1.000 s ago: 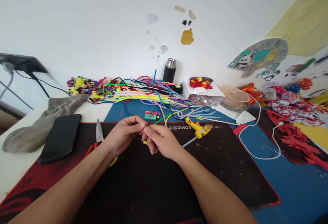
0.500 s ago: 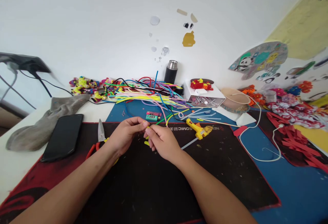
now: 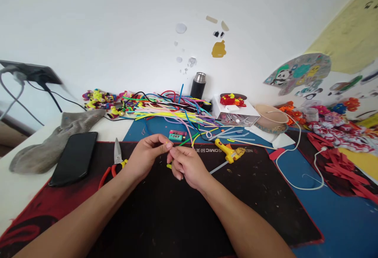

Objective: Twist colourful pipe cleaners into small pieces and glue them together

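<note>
My left hand [image 3: 147, 153] and my right hand [image 3: 188, 164] meet above the black desk mat [image 3: 165, 218], thumbs and fingertips pinched together. Between them is a short yellow pipe cleaner [image 3: 169, 166], mostly hidden by the fingers; its end shows below the fingertips. Scissors [image 3: 117, 153] with red and yellow handles lie beside my left wrist. To the right of my right hand is a yellow glue gun [image 3: 232, 152] with a clear glue stick in it.
Behind the hands lie loose pipe cleaners [image 3: 174, 112] and a small teal-and-pink item [image 3: 176, 135]. A black flask [image 3: 197, 87] and a white box [image 3: 236, 112] stand near the wall. A phone [image 3: 73, 157] lies left; a white cable [image 3: 295, 187] curls at right.
Both hands stay pinched together in nearly the same place, with small finger movements; less of the yellow pipe cleaner shows. The whole view has shifted slightly.
</note>
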{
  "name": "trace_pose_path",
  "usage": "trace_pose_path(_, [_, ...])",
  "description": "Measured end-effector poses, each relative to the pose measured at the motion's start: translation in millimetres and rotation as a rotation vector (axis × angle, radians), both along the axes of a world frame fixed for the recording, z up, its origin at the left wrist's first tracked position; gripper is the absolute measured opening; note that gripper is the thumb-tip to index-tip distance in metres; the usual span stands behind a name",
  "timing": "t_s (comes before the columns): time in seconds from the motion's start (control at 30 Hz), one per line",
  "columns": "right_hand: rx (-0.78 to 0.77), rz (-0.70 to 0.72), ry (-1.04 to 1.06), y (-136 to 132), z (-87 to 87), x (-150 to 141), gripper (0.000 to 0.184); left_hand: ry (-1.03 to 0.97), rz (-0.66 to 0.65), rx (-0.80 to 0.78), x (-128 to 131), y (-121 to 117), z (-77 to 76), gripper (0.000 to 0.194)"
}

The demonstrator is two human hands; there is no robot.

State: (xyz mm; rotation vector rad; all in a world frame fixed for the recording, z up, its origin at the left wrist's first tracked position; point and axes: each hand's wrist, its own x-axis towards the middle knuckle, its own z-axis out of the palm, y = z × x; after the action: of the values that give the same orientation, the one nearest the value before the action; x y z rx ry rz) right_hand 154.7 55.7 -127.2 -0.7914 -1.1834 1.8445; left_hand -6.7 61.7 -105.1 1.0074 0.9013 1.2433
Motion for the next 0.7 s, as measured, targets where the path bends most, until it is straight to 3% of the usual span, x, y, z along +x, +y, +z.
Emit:
trace_pose_path(0.1, [-0.068, -0.020, 0.052, -1, 0.4, -3, 0.046, 0.042, 0.029, 0.030, 1, 0, -2.2, 0.032])
trace_pose_path(0.33, [-0.181, 0.079, 0.139, 2, 12.6, 4, 0.046, -0.110, -0.174, -0.111, -5, 5, -5.1, 0.034])
trace_pose_path(0.7, [-0.181, 0.124, 0.122, 5, 7.2, 8, 0.041, 0.129, -0.119, 0.095, -12, 5, -5.1, 0.028])
